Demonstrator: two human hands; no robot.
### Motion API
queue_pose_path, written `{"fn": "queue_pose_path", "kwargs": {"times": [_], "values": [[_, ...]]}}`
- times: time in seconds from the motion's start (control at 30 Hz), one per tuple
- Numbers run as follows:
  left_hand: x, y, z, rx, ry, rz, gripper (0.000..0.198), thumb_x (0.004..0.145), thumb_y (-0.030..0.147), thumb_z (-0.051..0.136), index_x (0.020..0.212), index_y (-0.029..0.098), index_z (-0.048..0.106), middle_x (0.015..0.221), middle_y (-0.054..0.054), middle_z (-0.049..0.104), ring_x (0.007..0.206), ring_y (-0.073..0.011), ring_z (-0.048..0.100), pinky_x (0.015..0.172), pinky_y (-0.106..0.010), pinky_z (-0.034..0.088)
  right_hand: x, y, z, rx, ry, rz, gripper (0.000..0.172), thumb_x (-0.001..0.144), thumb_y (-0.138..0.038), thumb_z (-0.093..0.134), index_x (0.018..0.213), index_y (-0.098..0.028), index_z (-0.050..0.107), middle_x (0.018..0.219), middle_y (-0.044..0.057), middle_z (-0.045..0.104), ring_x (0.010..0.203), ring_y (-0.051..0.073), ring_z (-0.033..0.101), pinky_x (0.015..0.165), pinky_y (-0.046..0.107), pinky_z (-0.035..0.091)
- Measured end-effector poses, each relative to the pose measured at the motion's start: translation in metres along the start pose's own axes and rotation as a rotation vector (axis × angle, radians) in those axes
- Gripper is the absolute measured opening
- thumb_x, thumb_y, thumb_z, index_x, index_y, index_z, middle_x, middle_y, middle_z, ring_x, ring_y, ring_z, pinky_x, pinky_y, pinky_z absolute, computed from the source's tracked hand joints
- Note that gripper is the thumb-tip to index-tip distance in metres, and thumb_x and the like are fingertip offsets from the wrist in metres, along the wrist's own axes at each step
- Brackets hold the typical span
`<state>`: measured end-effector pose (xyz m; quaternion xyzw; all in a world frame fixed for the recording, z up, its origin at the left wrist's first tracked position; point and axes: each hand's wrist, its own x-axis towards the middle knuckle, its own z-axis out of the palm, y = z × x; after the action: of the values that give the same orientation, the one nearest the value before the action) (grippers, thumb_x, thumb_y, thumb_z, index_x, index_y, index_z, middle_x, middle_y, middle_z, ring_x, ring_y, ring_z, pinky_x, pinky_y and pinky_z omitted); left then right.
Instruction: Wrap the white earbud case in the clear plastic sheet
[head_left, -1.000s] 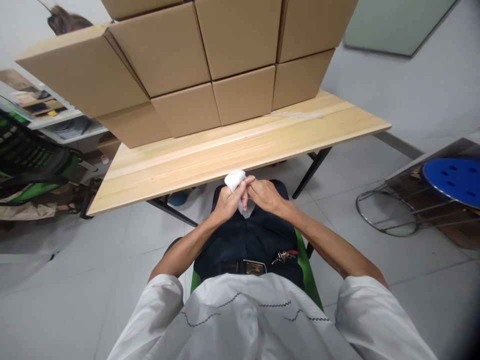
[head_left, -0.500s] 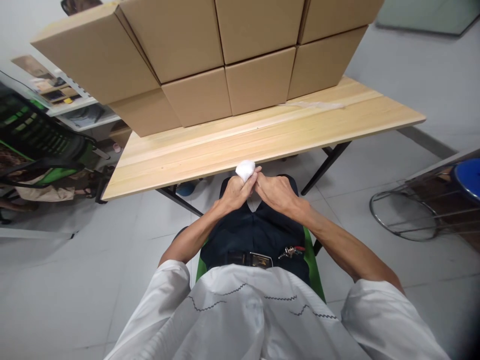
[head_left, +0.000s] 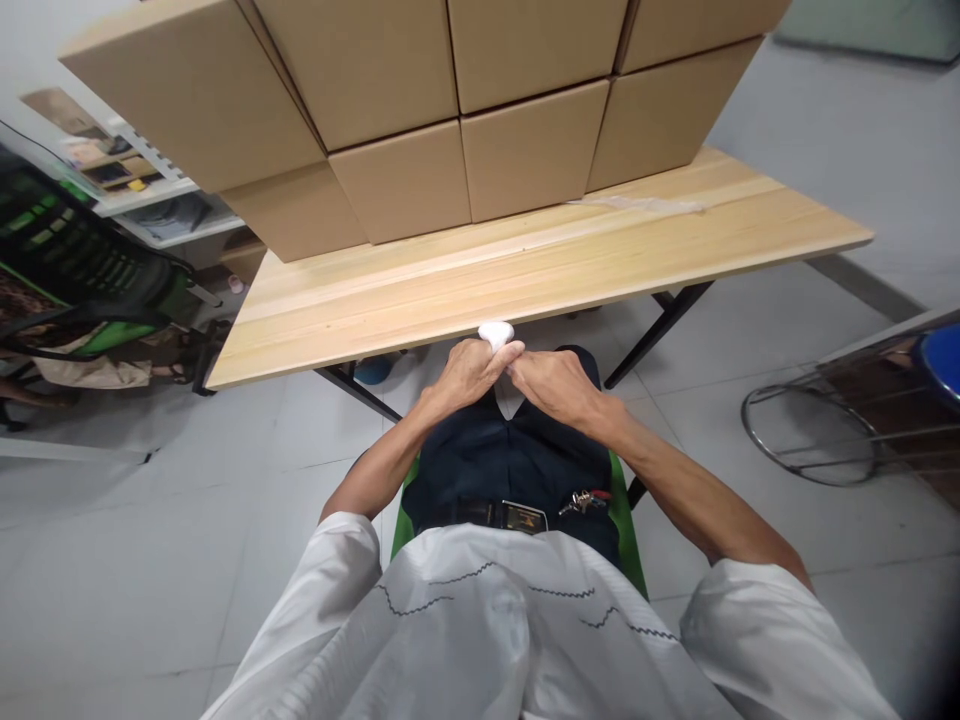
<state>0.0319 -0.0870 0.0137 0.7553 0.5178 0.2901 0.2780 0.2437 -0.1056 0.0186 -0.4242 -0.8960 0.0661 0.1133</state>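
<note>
My left hand [head_left: 472, 370] is closed around a small white rounded bundle [head_left: 496, 332], perhaps cloth or paper, whose top bulges out above the fist. Its thumb lies across toward the right. Against that thumb presses my right hand [head_left: 556, 382], fingers curled shut. Whatever the right fingers pinch is hidden. Both hands hover over my lap, just below the front edge of the wooden table [head_left: 420, 305].
Large cardboard boxes [head_left: 401, 185] stand stacked along the table's back. A strip of clear tape or plastic [head_left: 637, 204] lies near them. At left are a black and green chair [head_left: 82, 270] with a person partly visible, and shelves. A blue-topped metal stool [head_left: 941, 360] is at right.
My left hand has turned so less of the white bundle shows, and its thumb now points across toward the right hand. The view has shifted slightly.
</note>
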Motion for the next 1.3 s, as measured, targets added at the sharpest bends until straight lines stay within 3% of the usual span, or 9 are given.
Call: {"fn": "queue_pose_path", "kwargs": {"times": [0.13,0.23,0.33,0.43,0.67,0.8,0.97,1.17,1.3], "values": [[0.001,0.000,-0.005,-0.010,-0.080,0.018,0.086,0.115,0.090,0.059,0.063,0.027,0.034,0.063,0.002,0.034,0.064,-0.0142,0.029,0.071,-0.037,0.020,0.000,0.008,0.014,0.010,0.084,-0.126,0.036,0.122,-0.017,0.051,0.117,-0.017,0.086,0.117,0.019,0.092,0.103,0.030,0.082,0.083,0.038,0.045],[0.001,0.000,-0.008,-0.046,-0.115,0.040,0.090,0.114,0.101,0.040,0.063,0.027,0.040,0.063,0.000,0.043,0.065,-0.0159,0.036,0.069,-0.036,0.023,0.002,0.010,0.023,-0.044,0.155,-0.182,0.039,0.124,-0.015,0.048,0.122,-0.017,0.087,0.117,0.017,0.090,0.103,0.028,0.077,0.088,0.039,0.047],[0.003,-0.006,-0.006,-0.106,-0.142,0.052,0.098,0.112,0.106,0.020,0.062,0.026,0.049,0.063,-0.004,0.055,0.064,-0.0181,0.047,0.068,-0.035,0.032,0.004,0.009,0.029,-0.107,0.194,-0.204,0.045,0.127,-0.014,0.043,0.117,-0.018,0.087,0.111,0.015,0.087,0.099,0.027,0.071,0.086,0.041,0.045],[0.007,-0.015,0.000,-0.189,-0.201,0.032,0.105,0.115,0.102,0.013,0.065,0.024,0.063,0.068,-0.009,0.069,0.068,-0.0207,0.062,0.072,-0.035,0.045,0.006,0.008,0.033,-0.113,0.218,-0.209,0.045,0.127,-0.014,0.044,0.112,-0.021,0.086,0.111,0.014,0.084,0.100,0.027,0.068,0.084,0.041,0.043],[0.016,-0.033,0.010,-0.296,-0.341,0.016,0.112,0.113,0.103,0.001,0.063,0.025,0.065,0.059,-0.008,0.063,0.061,-0.0191,0.058,0.066,-0.034,0.046,0.008,0.009,0.050,-0.047,0.230,-0.175,0.032,0.121,-0.010,0.054,0.116,-0.021,0.083,0.136,0.015,0.083,0.116,0.028,0.072,0.088,0.038,0.052],[0.015,-0.039,0.009,-0.183,-0.385,0.010,0.108,0.120,0.092,0.002,0.066,0.024,0.066,0.067,-0.008,0.069,0.068,-0.0198,0.064,0.074,-0.034,0.052,0.010,0.014,0.057,-0.059,0.268,-0.254,0.026,0.119,-0.006,0.060,0.112,-0.019,0.082,0.128,0.013,0.083,0.107,0.024,0.073,0.083,0.034,0.050],[0.011,-0.029,0.006,-0.056,-0.296,-0.013,0.101,0.125,0.083,0.006,0.063,0.024,0.062,0.069,-0.008,0.072,0.073,-0.0214,0.071,0.085,-0.036,0.055,0.011,0.021,0.056,-0.175,0.367,-0.305,0.031,0.122,-0.007,0.056,0.111,-0.018,0.082,0.116,0.011,0.082,0.098,0.021,0.069,0.075,0.036,0.042],[0.010,-0.018,0.009,0.006,-0.149,-0.040,0.100,0.121,0.089,0.010,0.057,0.026,0.055,0.063,-0.007,0.065,0.069,-0.0218,0.066,0.080,-0.037,0.049,0.011,0.022,0.045,-0.194,0.340,-0.229,0.035,0.124,-0.011,0.051,0.114,-0.018,0.083,0.111,0.010,0.080,0.087,0.020,0.062,0.070,0.038,0.033],[0.008,-0.015,0.018,-0.071,-0.087,-0.153,0.095,0.121,0.089,0.024,0.060,0.025,0.058,0.066,-0.005,0.064,0.071,-0.0199,0.064,0.075,-0.034,0.047,0.005,0.025,0.040,-0.173,0.367,-0.260,0.032,0.124,-0.015,0.054,0.113,-0.017,0.084,0.111,0.010,0.081,0.082,0.018,0.064,0.067,0.036,0.033]]}}
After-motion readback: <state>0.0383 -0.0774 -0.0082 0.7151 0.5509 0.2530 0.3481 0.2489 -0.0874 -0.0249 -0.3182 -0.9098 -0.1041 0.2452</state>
